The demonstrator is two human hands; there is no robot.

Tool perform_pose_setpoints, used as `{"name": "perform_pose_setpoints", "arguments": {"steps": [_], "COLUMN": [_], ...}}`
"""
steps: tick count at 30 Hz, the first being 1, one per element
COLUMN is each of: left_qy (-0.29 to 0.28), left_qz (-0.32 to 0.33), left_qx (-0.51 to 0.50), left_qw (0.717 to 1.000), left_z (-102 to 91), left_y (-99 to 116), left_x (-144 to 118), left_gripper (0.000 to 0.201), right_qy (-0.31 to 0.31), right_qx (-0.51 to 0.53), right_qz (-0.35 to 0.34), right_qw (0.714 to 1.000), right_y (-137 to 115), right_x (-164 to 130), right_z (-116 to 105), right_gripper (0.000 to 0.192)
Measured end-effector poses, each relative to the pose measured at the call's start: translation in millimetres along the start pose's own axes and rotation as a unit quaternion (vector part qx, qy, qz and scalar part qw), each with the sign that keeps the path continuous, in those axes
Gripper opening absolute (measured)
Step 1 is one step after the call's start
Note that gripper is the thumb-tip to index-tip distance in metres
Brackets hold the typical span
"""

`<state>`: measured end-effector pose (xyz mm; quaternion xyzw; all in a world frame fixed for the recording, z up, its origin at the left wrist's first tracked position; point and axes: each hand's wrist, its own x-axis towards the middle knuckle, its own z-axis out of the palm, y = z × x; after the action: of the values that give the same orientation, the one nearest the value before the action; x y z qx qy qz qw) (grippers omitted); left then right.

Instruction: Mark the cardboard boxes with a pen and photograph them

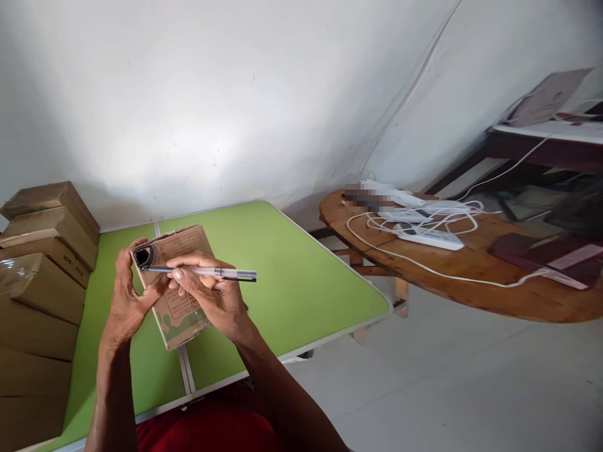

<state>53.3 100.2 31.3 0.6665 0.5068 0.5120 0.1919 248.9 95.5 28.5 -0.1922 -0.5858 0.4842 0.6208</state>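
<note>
A small printed cardboard box (181,245) is held up over the green folding table (292,270). My left hand (125,301) grips it along its left side, with the thumb across the front. Between the thumb and fingers of my right hand (219,298) is a pen (235,274) with a clear barrel and a dark end. The pen lies nearly level across the box, its dark tip beside a dark hole (142,256) near the box's upper left corner. Part of the printed face is hidden behind my right hand.
Brown cardboard boxes (47,276) are stacked along the table's left side. To the right stands a wooden table (471,282) with white power strips (428,236) and tangled white cable on it. A white wall (211,94) rises behind.
</note>
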Motion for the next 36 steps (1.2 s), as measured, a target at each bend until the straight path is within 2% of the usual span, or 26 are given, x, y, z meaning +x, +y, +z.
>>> {"name": "perform_pose_setpoints", "arguments": {"steps": [7,15,21,29,32,34,36], "left_qy": [0.004,-0.003,0.001,0.009,0.006,0.000,-0.004], "left_qz": [0.001,-0.012,-0.011,-0.008,-0.015,-0.021,-0.028], "left_qx": [0.007,0.005,0.007,0.009,-0.005,-0.012,-0.018], "left_qw": [1.000,1.000,1.000,1.000,1.000,1.000,0.999], "left_z": [1.0,1.3,2.3,3.6,1.0,-1.3,-2.9], "left_y": [1.2,2.4,0.2,0.9,2.1,1.6,-0.5], "left_x": [-1.0,-1.4,-2.6,-6.3,-5.5,-3.9,-1.6], "left_gripper": [0.079,0.074,0.072,0.073,0.074,0.075,0.074], "right_qy": [-0.006,0.048,0.101,0.126,0.187,0.259,0.313], "right_qx": [0.006,0.037,0.022,0.012,-0.032,-0.099,-0.202], "right_qz": [0.016,0.028,0.013,-0.027,-0.073,-0.107,-0.100], "right_qw": [1.000,0.998,0.995,0.992,0.979,0.955,0.922], "right_y": [-0.1,5.3,7.7,3.7,-0.5,-1.5,0.2], "right_x": [0.0,2.8,9.0,22.3,24.9,24.0,19.4], "right_z": [-2.5,-3.3,-2.4,7.0,-14.0,-42.4,-76.4], "right_gripper": [0.029,0.037,0.038,0.031,0.025,0.027,0.032]}}
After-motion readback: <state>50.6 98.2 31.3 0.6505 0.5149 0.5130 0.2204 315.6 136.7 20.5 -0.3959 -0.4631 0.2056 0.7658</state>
